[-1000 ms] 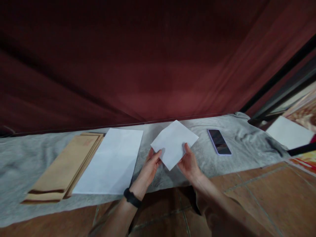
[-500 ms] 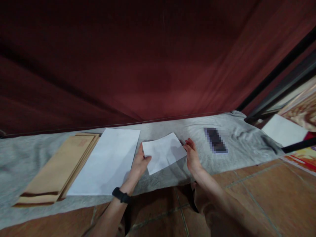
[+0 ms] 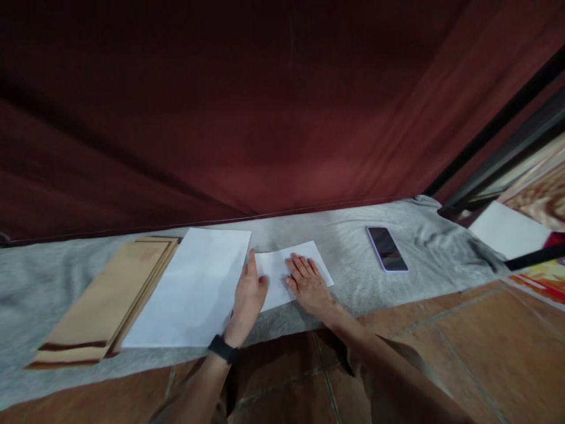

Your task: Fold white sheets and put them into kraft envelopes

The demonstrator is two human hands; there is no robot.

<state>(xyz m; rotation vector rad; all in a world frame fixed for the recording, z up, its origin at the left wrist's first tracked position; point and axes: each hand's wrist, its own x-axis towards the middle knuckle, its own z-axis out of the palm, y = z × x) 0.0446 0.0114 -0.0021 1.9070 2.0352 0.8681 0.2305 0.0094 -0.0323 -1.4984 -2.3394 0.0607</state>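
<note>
A small white sheet of paper [image 3: 277,270], seemingly folded, lies on the grey cloth [image 3: 344,235] before me. Flat on top of it rests my right hand [image 3: 310,290], fingers stretched out. My left hand [image 3: 249,294] is at the sheet's left edge, its index finger extended and thumb apart, touching the paper's side. Just left of that hand is a larger white sheet of paper [image 3: 189,282], lying flat. Further left, a stack of brown envelopes [image 3: 106,288] overlaps that large sheet's side. A black watch band [image 3: 223,349] circles my left wrist.
A phone with a lilac edge [image 3: 388,249] lies on the cloth to the right. Behind the cloth rises a dark red fabric panel [image 3: 282,129]. Brown floor tiles [image 3: 468,341] run along the front. At far right stand a black bar [image 3: 498,123] and printed boxes [image 3: 542,282].
My right hand has moved left from the small sheet's right edge and now presses flat on it. The left hand has opened from its grip, and the sheet now lies flatter.
</note>
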